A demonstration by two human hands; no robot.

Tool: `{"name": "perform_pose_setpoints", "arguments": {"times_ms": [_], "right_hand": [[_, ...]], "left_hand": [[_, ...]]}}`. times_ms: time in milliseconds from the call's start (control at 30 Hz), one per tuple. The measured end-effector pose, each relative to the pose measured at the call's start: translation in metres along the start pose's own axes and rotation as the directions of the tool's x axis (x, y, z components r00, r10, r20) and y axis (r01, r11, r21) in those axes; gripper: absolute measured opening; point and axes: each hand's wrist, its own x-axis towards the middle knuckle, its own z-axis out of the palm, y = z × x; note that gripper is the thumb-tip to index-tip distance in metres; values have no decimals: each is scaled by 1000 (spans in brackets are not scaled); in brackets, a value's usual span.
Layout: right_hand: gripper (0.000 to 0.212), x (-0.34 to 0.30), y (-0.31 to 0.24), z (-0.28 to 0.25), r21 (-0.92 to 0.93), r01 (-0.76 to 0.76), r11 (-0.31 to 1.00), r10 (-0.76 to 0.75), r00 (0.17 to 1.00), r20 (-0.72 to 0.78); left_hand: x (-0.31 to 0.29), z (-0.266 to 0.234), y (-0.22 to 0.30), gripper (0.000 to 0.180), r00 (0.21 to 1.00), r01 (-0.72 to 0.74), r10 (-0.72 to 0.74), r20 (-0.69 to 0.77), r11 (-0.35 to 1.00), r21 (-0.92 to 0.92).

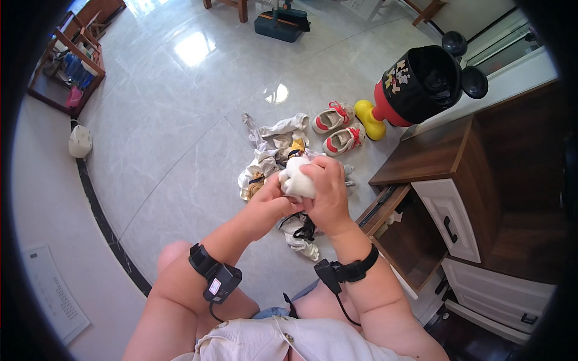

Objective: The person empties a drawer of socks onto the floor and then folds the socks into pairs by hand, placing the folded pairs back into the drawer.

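A white rolled-up sock bundle is held between my two hands, above the floor in the middle of the view. My left hand grips it from the left and below, fingers closed against the cloth. From the right, my right hand wraps round it, with the fingers curled over its side. Under and beyond my hands lies a loose pile of socks, mostly white and grey with some yellow and brown bits. Part of that pile is hidden by my hands. More pale and black cloth lies nearer to me, below my wrists.
Beyond the pile stand white and red sneakers beside a black and red bin with yellow feet. To the right, a brown cabinet has an open drawer. A dustpan stands at the far side. A white wall runs along the left.
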Motion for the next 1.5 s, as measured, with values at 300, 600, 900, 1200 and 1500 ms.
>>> {"name": "perform_pose_setpoints", "arguments": {"times_ms": [300, 600, 900, 1200, 1500], "right_hand": [[59, 4, -18, -7, 352, -144, 925, 38, 956, 292], [58, 0, -27, -37, 377, -390, 841, 297, 913, 281], [50, -46, 9, -151, 212, -547, 810, 447, 809, 382], [61, -271, 207, -220, 72, -952, 297, 954, 300, 30], [58, -280, 299, -175, 585, -803, 114, 947, 266, 180]], "left_hand": [[-4, -10, -5, 49, 998, -36, 33, -47, 997, -66], [14, -18, -34, 42, 948, -275, 314, -52, 889, 367], [45, 61, -64, 41, 930, -152, 94, 355, 978, 140], [73, 147, -151, 38, 813, -32, -345, 468, 777, 629], [82, 149, -177, 43, 837, -23, -423, 346, 606, 795]]}}
